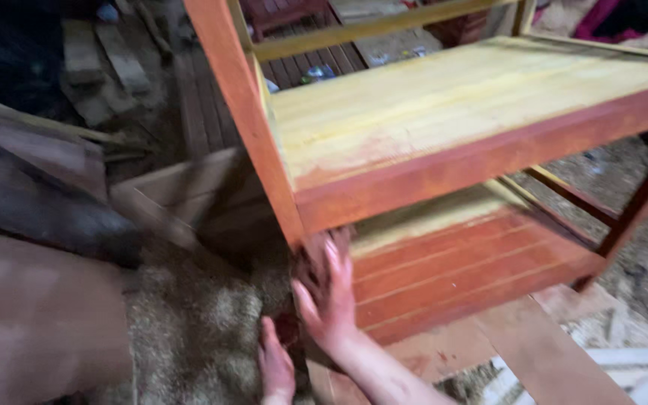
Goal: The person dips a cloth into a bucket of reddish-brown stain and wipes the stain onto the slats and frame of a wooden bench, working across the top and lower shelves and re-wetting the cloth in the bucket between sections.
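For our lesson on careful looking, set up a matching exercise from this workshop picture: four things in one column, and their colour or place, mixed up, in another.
Things:
1. Upper shelf top
2. Lower shelf
3. Right hand
4. Floor

Descriptions:
A. Spread against the front corner leg, under the upper shelf
B. Mostly pale yellow bare wood, reddish only at the front
C. Covered with sawdust
D. Mostly stained reddish-brown, with a yellow strip at the back

Pairs: 1-B, 2-D, 3-A, 4-C
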{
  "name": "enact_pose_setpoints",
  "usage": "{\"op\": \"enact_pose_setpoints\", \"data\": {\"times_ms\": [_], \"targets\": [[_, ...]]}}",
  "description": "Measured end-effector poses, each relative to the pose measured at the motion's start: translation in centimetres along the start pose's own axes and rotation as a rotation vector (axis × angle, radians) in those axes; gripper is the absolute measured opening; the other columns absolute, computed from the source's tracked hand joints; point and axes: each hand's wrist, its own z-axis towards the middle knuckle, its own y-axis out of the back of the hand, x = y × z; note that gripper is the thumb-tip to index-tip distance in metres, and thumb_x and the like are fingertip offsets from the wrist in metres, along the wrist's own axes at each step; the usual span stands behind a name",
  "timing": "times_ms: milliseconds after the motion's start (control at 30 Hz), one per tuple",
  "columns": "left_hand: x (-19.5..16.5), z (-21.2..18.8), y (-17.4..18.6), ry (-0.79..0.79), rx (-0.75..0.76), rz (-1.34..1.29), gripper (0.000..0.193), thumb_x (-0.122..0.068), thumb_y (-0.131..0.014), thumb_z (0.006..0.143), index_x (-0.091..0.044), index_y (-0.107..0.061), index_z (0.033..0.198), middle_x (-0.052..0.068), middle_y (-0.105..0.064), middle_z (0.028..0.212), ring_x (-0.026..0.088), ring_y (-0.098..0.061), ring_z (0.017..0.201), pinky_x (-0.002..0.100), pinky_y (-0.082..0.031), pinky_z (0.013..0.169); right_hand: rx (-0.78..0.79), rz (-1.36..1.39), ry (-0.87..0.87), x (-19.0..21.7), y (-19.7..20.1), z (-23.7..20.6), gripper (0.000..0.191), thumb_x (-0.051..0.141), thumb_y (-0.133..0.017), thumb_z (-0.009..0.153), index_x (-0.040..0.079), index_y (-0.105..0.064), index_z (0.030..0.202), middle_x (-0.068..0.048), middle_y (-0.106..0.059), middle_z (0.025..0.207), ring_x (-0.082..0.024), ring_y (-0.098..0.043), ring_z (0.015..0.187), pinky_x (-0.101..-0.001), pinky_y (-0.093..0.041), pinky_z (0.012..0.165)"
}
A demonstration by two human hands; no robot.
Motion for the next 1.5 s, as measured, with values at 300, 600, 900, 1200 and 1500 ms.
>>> {"op": "enact_pose_setpoints", "data": {"times_ms": [300,600,900,1200,1500], "targets": [[-2.8,-1.3,-0.5,-0.044,-0.032,0.039,0.056,-0.048,-0.037,0.104,-0.004,-0.07,0.116,0.004,-0.069,0.091,0.014,-0.061,0.08,0.03,-0.049,0.073,0.07,-0.041,0.157,-6.1,1.5,-7.1,0.077,0.001,-0.081,0.069,0.01,-0.045,0.137,-0.036,-0.043,0.145,-0.058,-0.04,0.139,-0.0612,-0.039,0.112],[-2.2,-0.4,-1.2,-0.052,-0.01,0.043,0.06,-0.051,-0.038,0.104,-0.003,-0.073,0.11,0.003,-0.072,0.087,0.012,-0.061,0.074,0.028,-0.048,0.069,0.199,-0.299,0.338,-3.1,3.3,-2.7,0.079,0.013,-0.079,0.052,0.022,-0.068,0.13,-0.02,-0.049,0.133,-0.049,-0.049,0.123,-0.0583,-0.045,0.102],[-3.1,-0.8,-1.8,-0.085,-0.031,0.031,0.058,-0.051,-0.037,0.105,-0.004,-0.071,0.107,0.003,-0.072,0.087,0.013,-0.063,0.074,0.03,-0.049,0.07,0.057,-0.585,0.618,-2.7,0.6,1.9,0.05,0.026,-0.066,0.08,0.028,-0.071,0.13,-0.016,-0.048,0.134,-0.04,-0.052,0.12,-0.0568,-0.05,0.096],[-6.4,-3.0,-2.1,-0.048,0.011,0.243,0.038,-0.036,-0.051,0.103,-0.008,-0.071,0.12,0.004,-0.072,0.104,0.013,-0.063,0.092,0.03,-0.051,0.081,0.695,-0.262,0.076,-7.6,7.8,-11.4,0.054,0.018,-0.076,0.068,0.025,-0.072,0.122,-0.02,-0.058,0.127,-0.043,-0.058,0.116,-0.0532,-0.051,0.094],[-15.3,-3.6,-9.5,-0.174,0.213,0.106,0.033,-0.027,-0.054,0.104,-0.003,-0.068,0.123,0.004,-0.072,0.114,0.014,-0.064,0.104,0.03,-0.051,0.093,0.349,-0.261,0.63,5.1,10.3,10.6,0.064,0.009,-0.069,0.072,0.027,-0.068,0.133,-0.002,-0.065,0.135,-0.033,-0.055,0.138,-0.0439,-0.052,0.112]]}}
